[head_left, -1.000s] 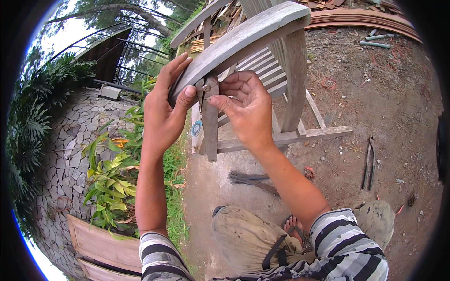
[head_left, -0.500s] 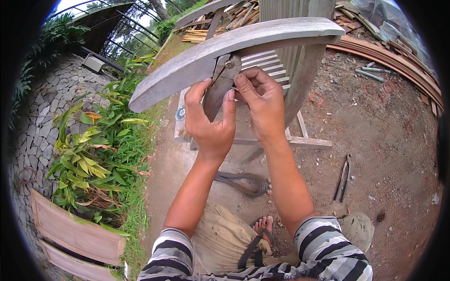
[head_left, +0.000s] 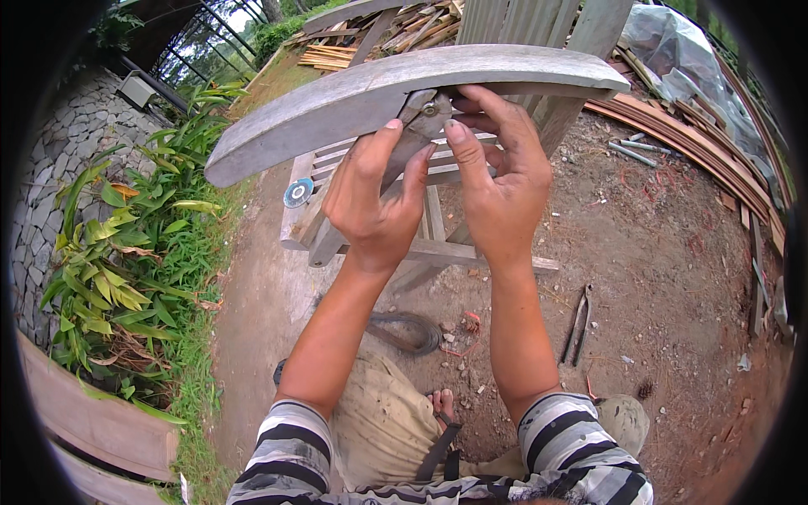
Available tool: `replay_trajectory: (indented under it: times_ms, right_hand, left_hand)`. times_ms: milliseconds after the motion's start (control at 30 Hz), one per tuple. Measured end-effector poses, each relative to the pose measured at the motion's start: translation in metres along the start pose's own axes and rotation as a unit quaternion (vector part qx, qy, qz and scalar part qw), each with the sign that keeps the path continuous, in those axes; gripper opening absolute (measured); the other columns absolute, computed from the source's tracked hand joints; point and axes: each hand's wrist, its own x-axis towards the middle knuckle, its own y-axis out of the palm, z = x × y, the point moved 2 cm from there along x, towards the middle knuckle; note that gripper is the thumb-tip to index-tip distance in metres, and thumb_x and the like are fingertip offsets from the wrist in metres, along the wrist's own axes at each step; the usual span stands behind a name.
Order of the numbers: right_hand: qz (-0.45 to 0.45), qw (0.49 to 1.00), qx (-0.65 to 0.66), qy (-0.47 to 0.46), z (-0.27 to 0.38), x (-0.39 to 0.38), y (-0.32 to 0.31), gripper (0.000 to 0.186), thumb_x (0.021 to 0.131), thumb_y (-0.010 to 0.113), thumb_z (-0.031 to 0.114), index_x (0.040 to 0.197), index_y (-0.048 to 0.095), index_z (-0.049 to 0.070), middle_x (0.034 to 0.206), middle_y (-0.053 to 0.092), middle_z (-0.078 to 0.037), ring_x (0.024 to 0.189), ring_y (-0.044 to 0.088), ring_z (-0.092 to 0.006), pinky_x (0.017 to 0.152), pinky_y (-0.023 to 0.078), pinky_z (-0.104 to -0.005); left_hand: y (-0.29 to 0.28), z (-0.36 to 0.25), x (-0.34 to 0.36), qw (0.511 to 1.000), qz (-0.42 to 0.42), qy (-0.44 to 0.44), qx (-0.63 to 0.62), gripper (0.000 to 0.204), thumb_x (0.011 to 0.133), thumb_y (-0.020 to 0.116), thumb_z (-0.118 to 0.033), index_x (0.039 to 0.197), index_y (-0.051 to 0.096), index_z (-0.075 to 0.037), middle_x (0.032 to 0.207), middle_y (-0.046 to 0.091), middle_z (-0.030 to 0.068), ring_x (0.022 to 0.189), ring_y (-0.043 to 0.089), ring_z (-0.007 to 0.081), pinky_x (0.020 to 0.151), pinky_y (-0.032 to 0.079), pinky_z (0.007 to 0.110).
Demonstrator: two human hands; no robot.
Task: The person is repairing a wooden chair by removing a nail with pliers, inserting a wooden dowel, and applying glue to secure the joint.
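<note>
A weathered grey wooden armrest (head_left: pixel 337 126), curved and broad, slants across the upper middle of the view. Beneath it, a short wooden support (head_left: pixel 408 151) meets its underside at a joint with a round bolt head (head_left: pixel 430 109). My left hand (head_left: pixel 370 198) is closed around this support, index finger on one side and thumb on the other. Beside the joint, my right hand (head_left: pixel 505 172) has its thumb and index finger apart. The right thumb tip is close to the support's edge, while the other fingers curl under the armrest, partly hidden. Nothing shows between them.
The slatted chair (head_left: pixel 438 248) stands on bare dirt, with a blue-centred disc (head_left: pixel 298 193) on its left corner. Pincers (head_left: pixel 577 326) lie at right, a dark coiled strap (head_left: pixel 408 332) below the chair. Planks (head_left: pixel 690 143) edge the right, plants (head_left: pixel 118 278) the left.
My right thumb and index finger have spread apart, and the index has moved up under the armrest. My left hand keeps its hold on the support. The whole view has shifted slightly.
</note>
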Motion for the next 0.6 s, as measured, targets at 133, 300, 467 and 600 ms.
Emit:
replay_trajectory:
  times_ms: [133, 300, 467, 600]
  right_hand:
    - [0.001, 1.000, 0.014, 0.011, -0.0017, 0.0011, 0.0043, 0.027, 0.093, 0.075, 0.005, 0.119, 0.072, -0.001, 0.106, 0.066, -0.010, 0.092, 0.072, -0.0183, 0.072, 0.062, -0.0296]
    - [0.011, 0.999, 0.032, 0.037, 0.0002, 0.0010, 0.0071, 0.027, 0.092, 0.076, 0.006, 0.118, 0.072, 0.000, 0.105, 0.065, -0.010, 0.090, 0.071, -0.0183, 0.069, 0.063, -0.0303]
    - [0.011, 1.000, 0.007, 0.005, 0.0008, 0.0014, 0.0093, 0.028, 0.090, 0.076, 0.004, 0.117, 0.073, 0.003, 0.105, 0.064, -0.010, 0.087, 0.071, -0.0192, 0.069, 0.062, -0.0311]
    - [-0.003, 0.997, -0.049, -0.057, 0.0022, -0.0003, 0.0079, 0.028, 0.089, 0.075, 0.002, 0.116, 0.073, 0.005, 0.104, 0.064, -0.011, 0.086, 0.071, -0.0203, 0.068, 0.062, -0.0318]
  left_hand:
    - [-0.0009, -0.0057, 0.0014, 0.999, -0.003, -0.035, -0.023, 0.049, 0.076, 0.089, -0.003, 0.120, 0.067, -0.005, 0.101, 0.074, 0.0141, 0.086, 0.073, 0.0331, 0.075, 0.057, 0.039]
    - [-0.0055, -0.0053, -0.0008, 0.998, 0.035, -0.048, -0.014, 0.047, 0.082, 0.086, -0.002, 0.125, 0.066, -0.004, 0.119, 0.074, 0.0138, 0.100, 0.075, 0.0224, 0.086, 0.059, 0.033]
    - [-0.0089, -0.0019, -0.0012, 0.999, 0.041, -0.028, -0.012, 0.048, 0.082, 0.085, -0.001, 0.126, 0.066, -0.004, 0.116, 0.074, 0.0140, 0.100, 0.074, 0.0265, 0.084, 0.059, 0.036]
    - [-0.0085, -0.0034, -0.0012, 0.999, 0.041, -0.020, 0.002, 0.053, 0.079, 0.087, -0.003, 0.126, 0.064, -0.003, 0.112, 0.074, 0.0145, 0.097, 0.074, 0.0333, 0.081, 0.059, 0.039]
